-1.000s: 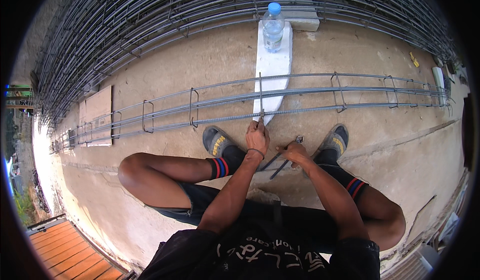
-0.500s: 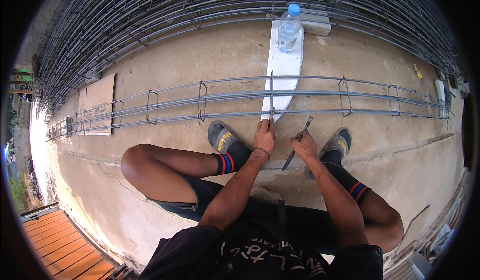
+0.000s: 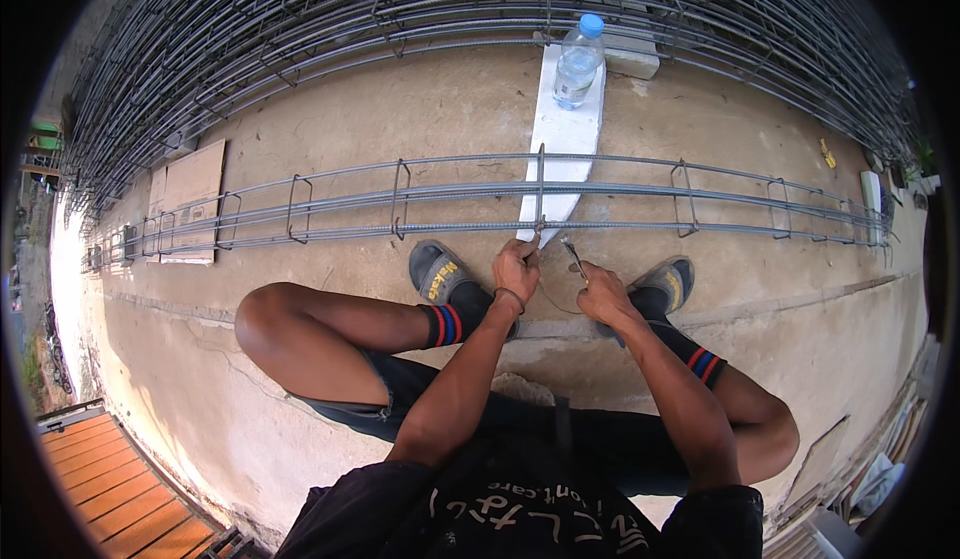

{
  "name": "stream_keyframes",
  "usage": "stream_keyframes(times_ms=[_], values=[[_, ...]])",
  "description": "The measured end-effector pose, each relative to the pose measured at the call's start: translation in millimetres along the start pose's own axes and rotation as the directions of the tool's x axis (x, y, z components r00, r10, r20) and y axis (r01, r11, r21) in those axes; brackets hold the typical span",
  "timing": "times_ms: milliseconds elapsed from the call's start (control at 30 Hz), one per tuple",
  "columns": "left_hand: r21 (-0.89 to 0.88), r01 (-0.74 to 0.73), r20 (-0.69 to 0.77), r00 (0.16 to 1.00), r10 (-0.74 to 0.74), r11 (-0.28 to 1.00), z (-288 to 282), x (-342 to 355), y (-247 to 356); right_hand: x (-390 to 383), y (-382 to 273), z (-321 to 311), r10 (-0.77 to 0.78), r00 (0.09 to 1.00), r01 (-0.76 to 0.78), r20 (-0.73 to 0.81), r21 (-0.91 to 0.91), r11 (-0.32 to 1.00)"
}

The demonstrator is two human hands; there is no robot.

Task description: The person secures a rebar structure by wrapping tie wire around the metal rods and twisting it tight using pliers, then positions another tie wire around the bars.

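A long rebar cage (image 3: 460,195) of grey ribbed bars and square stirrups lies crosswise in front of me. My left hand (image 3: 516,271) is closed just below its near bar, fingertips at the stirrup (image 3: 541,184) over the white board (image 3: 562,137). A thin tie wire (image 3: 560,306) curves between my hands, one end apparently in my left fingers. My right hand (image 3: 603,295) grips a pair of pincers (image 3: 571,251), their metal head pointing up and left towards the near bar. Most of their handles hide under that hand.
A blue-capped water bottle (image 3: 579,64) stands on the board's far end, beside a pale block (image 3: 632,60). More rebar cages (image 3: 330,29) are stacked behind. Cardboard (image 3: 190,204) lies under the cage at left. My sandalled feet flank my hands on the concrete floor (image 3: 400,129).
My right hand has turned the pincers, so their head swings from up-right to up-left, nearer the bar. My left hand has drawn slightly down and left. The thin wire now shows between my hands.
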State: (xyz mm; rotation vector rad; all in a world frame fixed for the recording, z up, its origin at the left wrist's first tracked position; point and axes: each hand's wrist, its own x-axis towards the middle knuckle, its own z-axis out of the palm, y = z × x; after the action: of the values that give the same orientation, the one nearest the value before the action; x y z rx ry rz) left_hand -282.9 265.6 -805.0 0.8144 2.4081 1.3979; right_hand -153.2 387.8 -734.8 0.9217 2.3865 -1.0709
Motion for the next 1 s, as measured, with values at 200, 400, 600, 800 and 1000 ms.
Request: stream_keyframes(times_ms=[200,400,600,800,1000], values=[[-0.055,0.104,0.061,0.993,-0.1,0.993,0.2,-3.4,-0.3,3.2,-30.6,23.7,-0.037,0.997,0.029,-0.073,-0.101,0.994],[-0.278,0.317,0.081,0.948,-0.307,0.907,5.2,-7.8,-4.8,-3.2,-49.6,34.1,0.084,0.995,-0.093,-0.049,-0.231,0.968],[-0.275,0.278,0.081,0.961,-0.266,0.921,1.8,-4.5,1.0,12.9,-29.4,22.5,0.045,0.997,-0.046,0.056,0.008,0.999],[-0.042,0.063,0.06,0.996,-0.06,0.997,1.0,-3.6,-4.4,19.4,-55.1,-12.2,0.057,0.989,-0.051,0.137,-0.042,0.998],[-0.234,0.269,0.018,0.962,-0.273,0.934,10.7,-13.8,-3.5,23.3,-63.4,-13.4,0.025,0.962,0.026,0.272,-0.183,0.983]])
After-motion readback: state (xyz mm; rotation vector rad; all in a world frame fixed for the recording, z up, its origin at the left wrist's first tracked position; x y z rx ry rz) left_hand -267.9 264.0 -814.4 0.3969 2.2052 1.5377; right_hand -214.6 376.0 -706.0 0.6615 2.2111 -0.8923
